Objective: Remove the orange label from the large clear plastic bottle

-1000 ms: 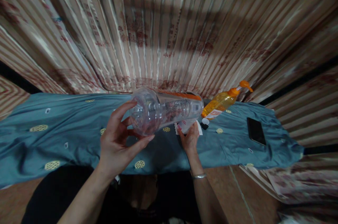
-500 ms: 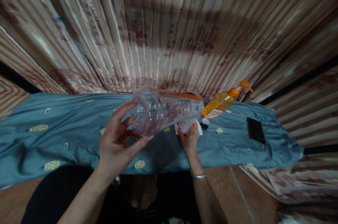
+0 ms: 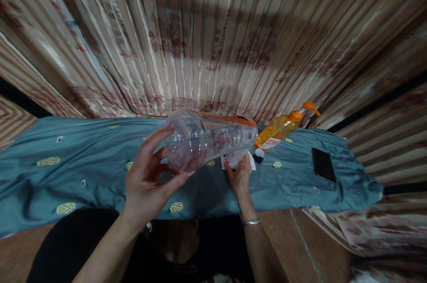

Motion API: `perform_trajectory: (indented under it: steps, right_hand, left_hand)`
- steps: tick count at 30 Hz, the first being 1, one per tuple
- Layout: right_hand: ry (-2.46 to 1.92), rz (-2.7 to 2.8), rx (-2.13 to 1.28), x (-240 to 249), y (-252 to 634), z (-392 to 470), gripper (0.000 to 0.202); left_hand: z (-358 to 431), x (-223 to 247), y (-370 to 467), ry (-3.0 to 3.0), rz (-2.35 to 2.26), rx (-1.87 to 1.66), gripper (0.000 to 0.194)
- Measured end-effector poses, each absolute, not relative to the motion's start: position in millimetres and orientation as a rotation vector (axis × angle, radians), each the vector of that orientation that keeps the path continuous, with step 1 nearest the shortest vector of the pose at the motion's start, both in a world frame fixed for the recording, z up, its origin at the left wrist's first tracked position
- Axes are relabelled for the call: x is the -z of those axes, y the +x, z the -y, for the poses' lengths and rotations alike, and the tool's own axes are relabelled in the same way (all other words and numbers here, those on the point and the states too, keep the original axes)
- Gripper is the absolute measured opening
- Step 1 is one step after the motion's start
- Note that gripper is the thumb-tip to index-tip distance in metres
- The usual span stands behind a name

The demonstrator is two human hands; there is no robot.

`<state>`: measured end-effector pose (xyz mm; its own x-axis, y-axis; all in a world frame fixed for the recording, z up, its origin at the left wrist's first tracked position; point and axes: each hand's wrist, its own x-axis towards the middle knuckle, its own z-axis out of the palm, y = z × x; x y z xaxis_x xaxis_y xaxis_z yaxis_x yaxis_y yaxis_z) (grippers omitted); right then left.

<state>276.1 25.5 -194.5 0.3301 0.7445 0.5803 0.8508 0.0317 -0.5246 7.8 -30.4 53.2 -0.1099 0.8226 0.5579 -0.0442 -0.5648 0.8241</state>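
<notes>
A large clear plastic bottle with an orange-edged label lies tilted in the air, its base toward the left. My left hand grips it round the base end, thumb below and fingers behind. Under the bottle's other end, my right hand has its fingers closed on a white piece of paper or packet with pink print. The bottle partly covers that piece. Just right of it sit a small black cap and white disc.
An orange pump bottle leans beyond the cap. Farther right, a black phone lies on the teal patterned cloth. Pleated curtains hang close behind and at both sides.
</notes>
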Motion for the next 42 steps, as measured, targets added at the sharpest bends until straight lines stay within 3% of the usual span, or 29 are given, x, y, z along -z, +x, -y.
perform_trajectory:
  steps: [42]
  right_hand:
    - [-1.747, 1.429, 0.124, 189.9, 275.6, -24.6, 0.067]
  left_hand:
    - [30.3, -54.0, 7.2, 1.568, -0.891, -1.722, 0.074]
